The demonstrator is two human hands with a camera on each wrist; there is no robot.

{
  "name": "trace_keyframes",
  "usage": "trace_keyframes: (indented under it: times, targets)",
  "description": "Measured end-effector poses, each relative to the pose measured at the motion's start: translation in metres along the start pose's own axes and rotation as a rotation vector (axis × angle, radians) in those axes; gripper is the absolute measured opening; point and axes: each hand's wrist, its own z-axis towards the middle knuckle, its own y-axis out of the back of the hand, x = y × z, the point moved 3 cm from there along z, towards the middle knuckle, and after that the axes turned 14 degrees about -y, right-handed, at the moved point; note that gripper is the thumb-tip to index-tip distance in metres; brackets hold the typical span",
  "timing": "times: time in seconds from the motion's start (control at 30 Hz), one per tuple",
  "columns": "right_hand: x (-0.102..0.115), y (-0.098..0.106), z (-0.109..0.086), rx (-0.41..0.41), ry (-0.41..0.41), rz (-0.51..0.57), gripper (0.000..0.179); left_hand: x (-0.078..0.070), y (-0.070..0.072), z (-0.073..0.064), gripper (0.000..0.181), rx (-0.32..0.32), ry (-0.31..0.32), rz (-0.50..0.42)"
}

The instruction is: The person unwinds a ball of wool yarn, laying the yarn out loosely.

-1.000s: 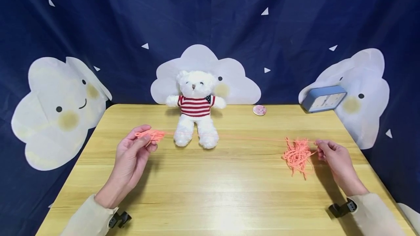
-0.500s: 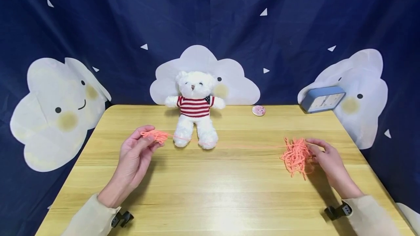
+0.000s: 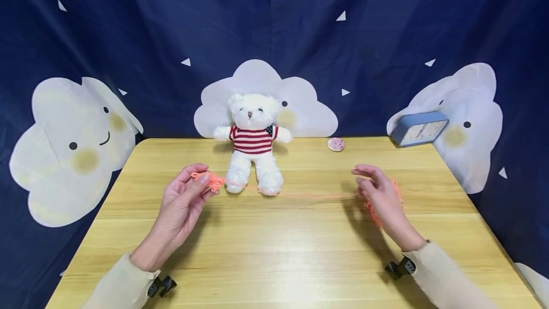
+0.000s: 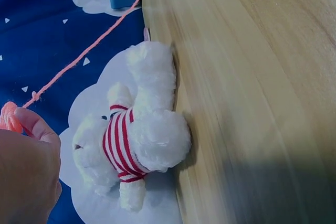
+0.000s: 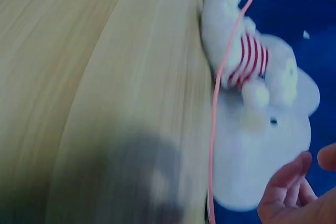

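My left hand [image 3: 182, 201] pinches a small bundle of coral-orange yarn [image 3: 214, 182] between thumb and fingers. From the bundle a single yarn strand [image 4: 79, 60] runs to the right, with a small knot near the hand. The strand passes in front of the white teddy bear's feet [image 3: 269, 182]. My right hand [image 3: 383, 199] hovers above the table with thumb and fingers apart, and in the right wrist view nothing lies between them. Behind it a loose tangle of the same yarn [image 3: 372, 212] shows only at its edges. The right wrist view has the strand [image 5: 214, 114] passing beside that hand.
A white teddy bear [image 3: 253, 141] in a red-striped shirt sits at the back of the wooden table [image 3: 283, 252]. A round pink disc [image 3: 336, 144] and a blue clock [image 3: 422, 128] lie to its right. Behind hangs a dark blue cloth [image 3: 163, 27] with clouds.
My right hand lets go of the strand and moves left, in front of the yarn tangle. The strand sags from taut. My left hand shifts slightly right with its bundle.
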Motion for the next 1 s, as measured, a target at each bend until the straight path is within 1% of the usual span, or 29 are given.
trace_keyframes:
  times: [0.13, 0.23, 0.33, 0.37, 0.43, 0.5, 0.6, 0.67, 0.77, 0.87, 1.0]
  targets:
    - [0.0, -0.039, -0.002, 0.186, -0.035, 0.016, 0.044, 0.001, -0.001, -0.001, 0.033, 0.026, -0.005, -0.026]
    - [-0.003, -0.067, -0.008, 0.348, -0.089, 0.022, 0.053, 0.002, -0.001, -0.002, 0.038, 0.045, -0.01, -0.025]
    - [-0.005, -0.092, -0.014, 0.513, -0.134, 0.008, 0.061, 0.003, -0.001, -0.004, 0.04, 0.064, 0.001, -0.02]
    - [-0.005, -0.099, -0.016, 0.559, -0.139, -0.005, 0.062, 0.003, -0.001, -0.005, 0.04, 0.069, 0.005, -0.016]
    - [-0.006, -0.111, -0.018, 0.633, -0.122, -0.03, 0.063, 0.004, -0.001, -0.006, 0.041, 0.079, 0.014, -0.013]
    - [-0.006, -0.119, -0.02, 0.673, -0.097, -0.047, 0.063, 0.004, -0.001, -0.007, 0.043, 0.084, 0.025, -0.007]
    - [-0.008, -0.127, -0.021, 0.707, -0.074, -0.05, 0.062, 0.005, -0.001, -0.007, 0.044, 0.093, 0.045, -0.008]
    - [-0.01, -0.13, -0.021, 0.726, -0.078, -0.048, 0.06, 0.005, -0.001, -0.007, 0.044, 0.092, 0.059, -0.013]
    - [-0.011, -0.132, -0.021, 0.748, -0.079, -0.045, 0.052, 0.005, -0.001, -0.006, 0.043, 0.086, 0.069, -0.013]
    - [-0.012, -0.132, -0.02, 0.751, -0.066, -0.058, 0.041, 0.005, -0.002, -0.005, 0.042, 0.08, 0.074, -0.007]
    - [-0.012, -0.129, -0.019, 0.718, -0.06, -0.085, 0.035, 0.005, -0.004, -0.003, 0.041, 0.074, 0.072, 0.007]
